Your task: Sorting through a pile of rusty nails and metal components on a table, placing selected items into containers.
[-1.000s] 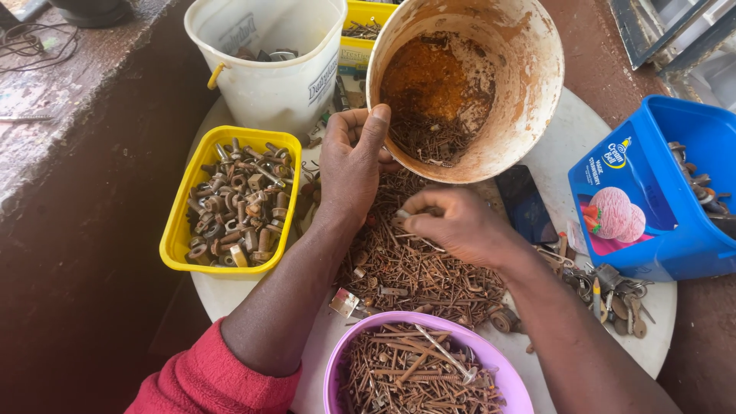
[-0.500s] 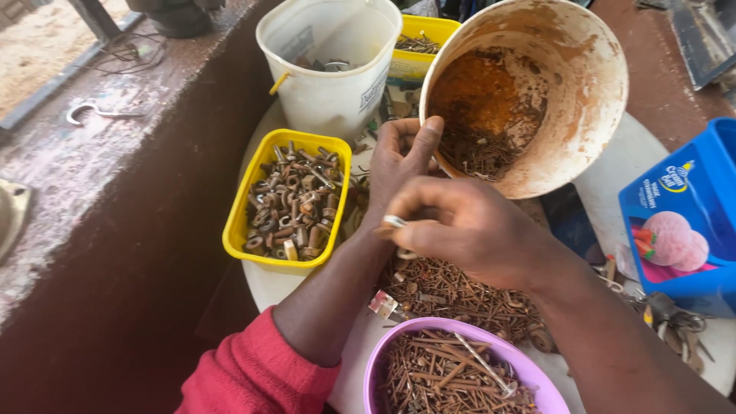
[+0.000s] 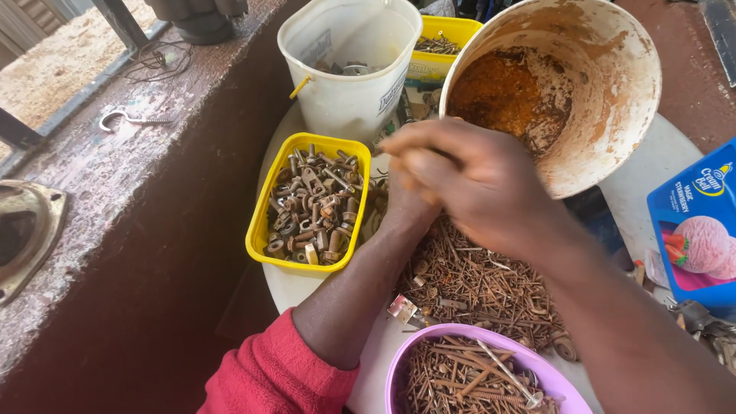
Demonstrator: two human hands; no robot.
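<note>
Hovering above the middle of the round white worktop (image 3: 675,161), the right hand (image 3: 468,180) has its fingers drawn together and curled, knuckles towards the camera; whether anything is pinched between them cannot be told. The left hand (image 3: 406,203) lies beneath it and is mostly hidden, so its state cannot be told; only the wrist and the forearm in a red sleeve (image 3: 280,372) show, coming up from the near edge.

Both hands sit at the mouth of a rust-stained bucket (image 3: 606,84), which is tipped on its side towards the person at the far side of the worktop, with rusty residue and a few bits of metal inside. Directly below the hands, a loose pile of rusty nails (image 3: 475,287) lies on the worktop surface.

A yellow rectangular tub (image 3: 264,230) filled with rusty bolts and nuts stands at the left edge, just beside the left wrist. A pink round bowl (image 3: 399,368) holding rusty nails stands at the near edge, touching the pile. A white bucket (image 3: 349,69) with some hardware in it stands at the far left, and a second yellow tub (image 3: 452,31) shows behind it. A blue ice-cream tub (image 3: 694,230) sits at the right edge. On the brown ledge to the left lies a metal hook (image 3: 126,119).
</note>
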